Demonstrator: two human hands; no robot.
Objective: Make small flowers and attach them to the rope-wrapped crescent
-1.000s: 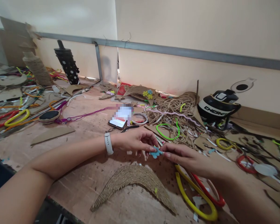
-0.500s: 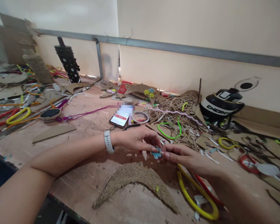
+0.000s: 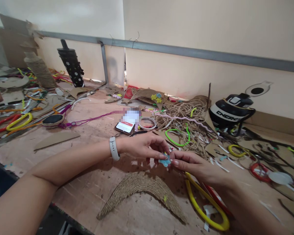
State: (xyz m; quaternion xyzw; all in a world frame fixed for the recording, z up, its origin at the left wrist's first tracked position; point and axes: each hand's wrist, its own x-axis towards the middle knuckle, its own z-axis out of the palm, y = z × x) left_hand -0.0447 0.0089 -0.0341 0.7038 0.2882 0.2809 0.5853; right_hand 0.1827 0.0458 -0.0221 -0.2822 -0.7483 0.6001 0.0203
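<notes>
A small light-blue flower is pinched between both my hands above the table. My left hand, with a pale watch band at the wrist, grips its left side with thumb and fingers. From the right, my right hand holds the flower's other edge between thumb and fingertips. A bit of yellow shows behind the petals. Below lies a crescent wrapped in jute cord, with a tiny yellow-green scrap on its right arm. Scissors with yellow and red handles rest under my right forearm.
A phone lies beyond my hands, beside a roll of tape. Tangled jute cord, a black jug and scraps fill the right. At left stand a black bottle and a cord spool; a cardboard piece lies nearer.
The blue flower has turned slightly in my fingers, so its petals face me more. Part of another person's hand has appeared at the far left edge. The crescent has not moved.
</notes>
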